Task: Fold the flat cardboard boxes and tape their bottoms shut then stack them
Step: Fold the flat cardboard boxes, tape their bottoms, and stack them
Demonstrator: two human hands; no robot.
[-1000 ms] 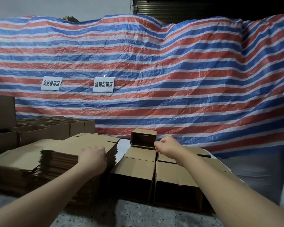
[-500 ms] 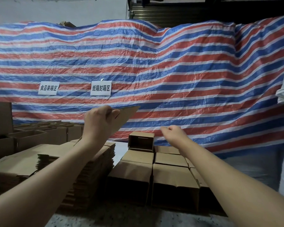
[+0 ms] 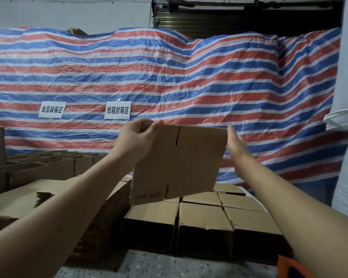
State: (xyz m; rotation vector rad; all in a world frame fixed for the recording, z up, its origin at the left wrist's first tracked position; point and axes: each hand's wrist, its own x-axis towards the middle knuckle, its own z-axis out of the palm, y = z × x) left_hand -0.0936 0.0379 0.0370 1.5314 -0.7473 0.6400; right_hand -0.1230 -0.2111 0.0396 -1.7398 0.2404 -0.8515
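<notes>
A sec ago the left hand (image 3: 138, 140) was down on the pile of flats (image 3: 28, 199) w/ nothing lifted; now it's up in the air, pinching the top corner of one flat box (image 3: 179, 163), held up in front of the striped tarp (image 3: 169, 77). Right hand (image 3: 236, 146) was curled over the done boxes (image 3: 205, 223); now it's up too, fingers straight, holding nothing, just beside the flat's right edge. So a new box is picked & not yet opened. Next, prob: right hand takes that edge & both push it into a square
</notes>
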